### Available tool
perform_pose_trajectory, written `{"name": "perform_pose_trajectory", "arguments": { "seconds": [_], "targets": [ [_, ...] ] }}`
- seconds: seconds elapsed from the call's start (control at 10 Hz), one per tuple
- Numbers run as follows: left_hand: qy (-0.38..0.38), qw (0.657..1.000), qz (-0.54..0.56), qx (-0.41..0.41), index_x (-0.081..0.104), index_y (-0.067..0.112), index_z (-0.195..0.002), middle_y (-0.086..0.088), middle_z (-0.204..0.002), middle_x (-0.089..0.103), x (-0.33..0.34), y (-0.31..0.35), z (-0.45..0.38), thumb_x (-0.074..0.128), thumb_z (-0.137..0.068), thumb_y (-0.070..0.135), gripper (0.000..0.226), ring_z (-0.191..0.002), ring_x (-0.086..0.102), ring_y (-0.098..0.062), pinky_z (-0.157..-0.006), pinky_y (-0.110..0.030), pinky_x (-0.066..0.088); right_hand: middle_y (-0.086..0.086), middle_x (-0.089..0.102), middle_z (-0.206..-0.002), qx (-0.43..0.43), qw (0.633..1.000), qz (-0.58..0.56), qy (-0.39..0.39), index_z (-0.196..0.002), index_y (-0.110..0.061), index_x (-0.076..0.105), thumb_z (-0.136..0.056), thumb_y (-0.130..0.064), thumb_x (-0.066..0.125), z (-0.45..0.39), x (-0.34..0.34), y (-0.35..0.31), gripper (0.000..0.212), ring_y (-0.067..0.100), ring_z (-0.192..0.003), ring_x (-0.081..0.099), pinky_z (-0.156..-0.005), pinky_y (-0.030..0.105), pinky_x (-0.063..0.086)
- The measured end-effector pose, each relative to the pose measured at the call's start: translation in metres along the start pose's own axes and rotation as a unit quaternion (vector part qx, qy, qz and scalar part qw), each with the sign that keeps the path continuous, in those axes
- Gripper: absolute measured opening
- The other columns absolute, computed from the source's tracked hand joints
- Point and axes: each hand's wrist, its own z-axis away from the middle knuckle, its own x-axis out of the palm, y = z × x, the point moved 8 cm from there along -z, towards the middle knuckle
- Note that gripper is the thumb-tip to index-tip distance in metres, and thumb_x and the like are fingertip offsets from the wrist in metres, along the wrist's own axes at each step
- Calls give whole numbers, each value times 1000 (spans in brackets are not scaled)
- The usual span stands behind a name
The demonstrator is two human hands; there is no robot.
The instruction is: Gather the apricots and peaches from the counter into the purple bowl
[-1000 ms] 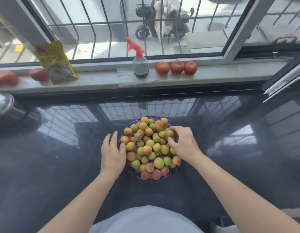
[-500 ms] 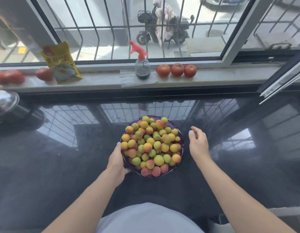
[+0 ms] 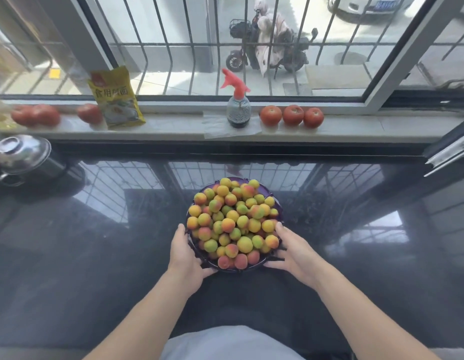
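Note:
The purple bowl (image 3: 273, 202) stands on the dark glossy counter (image 3: 96, 255), heaped with several yellow, green and red apricots and peaches (image 3: 233, 219). My left hand (image 3: 185, 253) grips the bowl's near left rim, thumb under its front edge. On the near right side, my right hand (image 3: 294, 252) holds the rim, with its fingers curled around the edge. Both hands touch the bowl. No loose fruit shows on the counter.
On the window sill (image 3: 173, 128) stand a red-topped spray bottle (image 3: 237, 105), three tomatoes (image 3: 292, 116), a yellow packet (image 3: 115, 98) and more tomatoes (image 3: 36, 115) at the left. A steel pot with lid (image 3: 23, 157) sits at the counter's far left.
My right hand came off the fruit pile, swung out to the right, then came back onto the bowl's near right rim. My left hand slid down from the pile's left side to the near left rim.

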Motion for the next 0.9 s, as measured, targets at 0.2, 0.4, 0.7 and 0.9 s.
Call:
{"name": "perform_pose_trajectory", "arguments": {
  "seconds": [0.2, 0.4, 0.7, 0.9],
  "targets": [
    [80, 983, 133, 102, 57, 9, -143, -12, -137, 65, -28, 64, -14, 41, -110, 48, 54, -119, 67, -29, -98, -44, 55, 5, 47, -148, 56, 996, 56, -48, -146, -42, 40, -101, -48, 55, -49, 70, -21, 48, 37, -119, 60, -92, 51, 58],
    [30, 992, 10, 119, 69, 21, -131, -5, -130, 70, -22, 125, -38, 45, -106, 47, 43, -119, 67, -32, -111, -55, 49, 13, 46, -143, 70, 996, -8, -52, -145, -36, 40, -101, -39, 59, -88, 121, -55, 48, 41, -117, 61, -102, 51, 53],
    [14, 994, -20, 106, 62, 21, -143, -5, -141, 64, -14, 154, -53, 48, -106, 49, 49, -125, 65, -40, -114, -63, 45, 12, 47, -131, 81, 996, -23, 1, -132, -29, 45, -99, -27, 63, -112, 125, -84, 37, 39, -112, 59, -101, 48, 54],
    [50, 986, -135, 89, 56, 25, -137, 2, -140, 56, -10, 157, -39, 55, -102, 33, 36, -128, 56, -30, -117, -59, 40, 14, 45, -149, 92, 994, 51, 21, -145, -22, 41, -98, -24, 62, -108, 118, -85, 52, 38, -118, 60, -98, 46, 55]
  ]
}}
